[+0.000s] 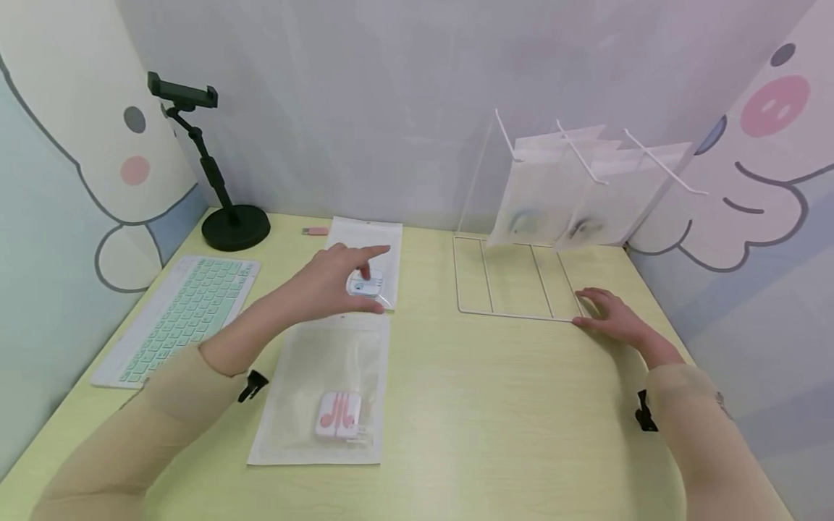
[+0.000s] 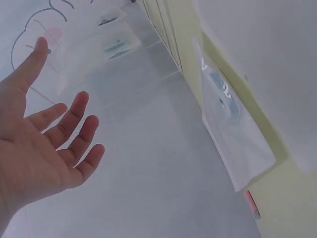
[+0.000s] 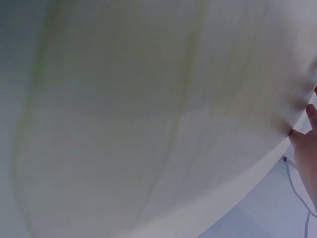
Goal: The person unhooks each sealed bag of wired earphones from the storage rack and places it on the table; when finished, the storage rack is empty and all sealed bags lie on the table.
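My left hand (image 1: 329,286) hovers over the packets with thumb and index finger spread apart, holding nothing; in the left wrist view the same hand (image 2: 47,139) shows its palm and loosely bent fingers. Beneath it lies a clear-fronted packet (image 1: 361,235) with blue earphones (image 1: 367,286) in a white case. Nearer, a larger packet (image 1: 300,362) holds pink earphones (image 1: 339,414). My right hand (image 1: 612,316) rests on the table, thumb and fingertips by the front right corner of the white wire rack's base (image 1: 508,315). The right wrist view shows just part of that hand (image 3: 304,153).
Packets (image 1: 541,184) hang from the rack's hooks (image 1: 661,161) at the back right. On the left are a black phone stand (image 1: 236,228) and a white keyboard (image 1: 189,318) with mint keys. A pink USB stick (image 1: 316,231) lies near the wall.
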### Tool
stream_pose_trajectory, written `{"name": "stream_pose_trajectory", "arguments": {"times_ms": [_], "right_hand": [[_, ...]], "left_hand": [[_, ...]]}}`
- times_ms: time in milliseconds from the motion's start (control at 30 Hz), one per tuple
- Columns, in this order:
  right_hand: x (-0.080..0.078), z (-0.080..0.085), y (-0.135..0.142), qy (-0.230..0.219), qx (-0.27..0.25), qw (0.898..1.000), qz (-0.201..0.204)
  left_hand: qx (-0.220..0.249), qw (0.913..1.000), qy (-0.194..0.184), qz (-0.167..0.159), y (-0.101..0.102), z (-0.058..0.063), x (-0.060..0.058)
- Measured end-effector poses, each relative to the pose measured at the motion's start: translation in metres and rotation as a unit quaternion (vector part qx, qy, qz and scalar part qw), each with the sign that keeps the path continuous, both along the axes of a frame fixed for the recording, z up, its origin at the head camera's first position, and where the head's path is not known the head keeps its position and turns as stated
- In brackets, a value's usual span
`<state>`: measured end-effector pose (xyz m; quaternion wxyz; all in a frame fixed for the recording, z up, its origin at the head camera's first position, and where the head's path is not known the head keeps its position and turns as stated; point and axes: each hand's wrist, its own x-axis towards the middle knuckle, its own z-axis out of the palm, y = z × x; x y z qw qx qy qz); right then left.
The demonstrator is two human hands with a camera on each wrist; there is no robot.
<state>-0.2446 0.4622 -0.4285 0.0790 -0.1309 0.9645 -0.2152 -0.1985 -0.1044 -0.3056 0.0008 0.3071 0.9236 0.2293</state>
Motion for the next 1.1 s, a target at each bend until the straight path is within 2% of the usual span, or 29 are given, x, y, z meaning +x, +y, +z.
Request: {"name": "stream_pose_trajectory", "arguments": {"times_ms": [167, 333, 533, 800, 900, 1100], "right_hand": [[-0.001, -0.001, 0.001, -0.007, 0.008, 1.000, 0.000], [-0.002, -0.001, 0.001, -0.006, 0.014, 1.000, 0.003], [-0.002, 0.001, 0.001, -0.001, 0.020, 1.000, 0.010], [-0.003, -0.001, 0.006, 0.008, 0.021, 1.000, 0.017], [-0.002, -0.002, 0.007, 0.011, 0.016, 1.000, 0.017], [-0.005, -0.001, 0.002, 0.016, 0.010, 1.000, 0.024]], "left_hand": [[0.082, 0.9965, -0.008, -0.008, 0.027, 0.007, -0.016], [0.132, 0.9907, -0.029, -0.012, 0.053, 0.009, -0.030], [0.167, 0.9858, -0.015, -0.012, 0.085, 0.002, -0.049], [0.227, 0.9738, -0.003, -0.007, 0.128, -0.010, -0.079], [0.263, 0.9648, -0.004, -0.002, 0.141, -0.016, -0.091], [0.349, 0.9363, -0.036, 0.018, 0.161, -0.029, -0.113]]}}
